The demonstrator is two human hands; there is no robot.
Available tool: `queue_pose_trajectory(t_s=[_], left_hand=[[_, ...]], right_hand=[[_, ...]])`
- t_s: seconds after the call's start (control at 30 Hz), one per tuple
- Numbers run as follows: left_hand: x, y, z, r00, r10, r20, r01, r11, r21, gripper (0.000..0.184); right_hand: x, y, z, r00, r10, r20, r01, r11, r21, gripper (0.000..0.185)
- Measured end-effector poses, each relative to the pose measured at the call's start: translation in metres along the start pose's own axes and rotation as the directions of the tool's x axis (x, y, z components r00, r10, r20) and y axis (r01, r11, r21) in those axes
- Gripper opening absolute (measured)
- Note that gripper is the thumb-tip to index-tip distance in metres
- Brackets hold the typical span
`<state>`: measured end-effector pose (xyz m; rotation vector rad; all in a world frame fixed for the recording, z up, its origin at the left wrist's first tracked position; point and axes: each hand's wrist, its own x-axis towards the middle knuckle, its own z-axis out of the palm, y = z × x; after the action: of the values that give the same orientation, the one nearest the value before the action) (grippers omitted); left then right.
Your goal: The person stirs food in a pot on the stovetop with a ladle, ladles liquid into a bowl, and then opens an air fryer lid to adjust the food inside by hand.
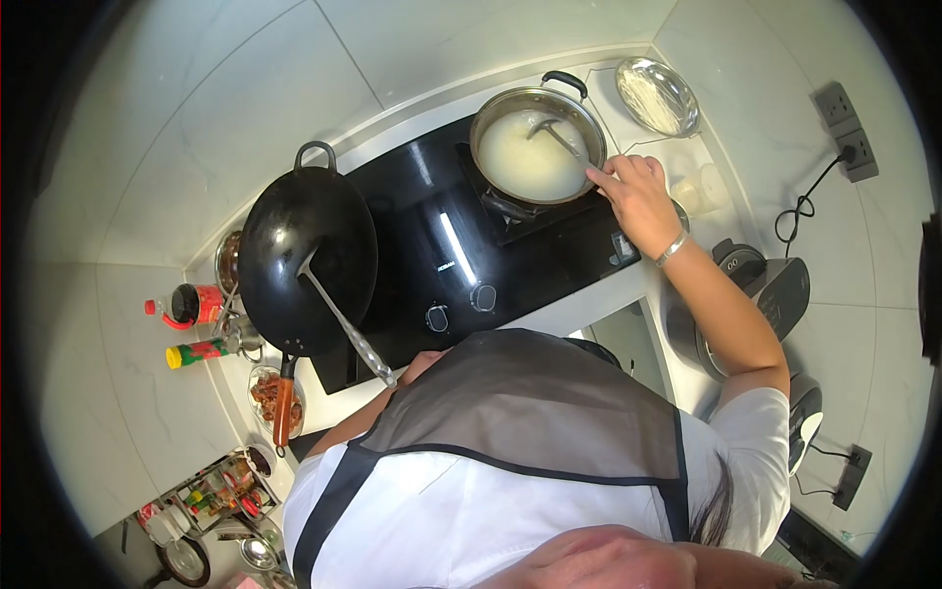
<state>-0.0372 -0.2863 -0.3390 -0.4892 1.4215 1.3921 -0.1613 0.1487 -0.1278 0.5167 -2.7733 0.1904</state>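
My right hand (636, 201) is closed around the handle of a metal ladle (566, 139). The ladle's bowl sits in milky, whitish liquid (520, 167) inside a steel pot (478, 128) with black handles, on the back right of the cooktop. Only a bit of my left hand (424, 365) shows at the cooktop's front edge; the apron hides its fingers. Close by it is the handle end of a second long metal utensil (345, 322), whose head rests in a black wok (285, 221) with a wooden handle (283, 407).
A steel bowl of white strands (655, 98) stands right of the pot. Bottles (196, 306) and a plate of reddish-brown food (265, 395) are left of the wok. A dark appliance (775, 294) sits by the right wall. The black glass cooktop (412, 226) has two knobs.
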Motion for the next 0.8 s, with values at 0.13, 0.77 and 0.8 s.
queue_pose_trajectory(t_s=[0.13, 0.77, 0.8], left_hand=[[0.01, -0.009, -0.008, 0.998, 0.014, 0.057, -0.014, 1.0, 0.011, 0.033], [-0.001, 0.0, -0.001, 0.997, 0.047, 0.063, -0.043, 0.997, -0.068, 0.032], [-0.006, 0.002, 0.002, 0.995, 0.055, 0.078, -0.046, 0.993, -0.112, 0.032]], right_hand=[[-0.009, -0.009, -0.016, 1.0, 0.01, -0.011, -0.009, 0.995, 0.098, 0.024], [0.019, -0.055, -0.008, 0.99, -0.137, -0.031, 0.14, 0.95, 0.279, 0.026], [0.022, -0.051, 0.0, 0.99, -0.134, -0.049, 0.142, 0.954, 0.264, 0.027]])
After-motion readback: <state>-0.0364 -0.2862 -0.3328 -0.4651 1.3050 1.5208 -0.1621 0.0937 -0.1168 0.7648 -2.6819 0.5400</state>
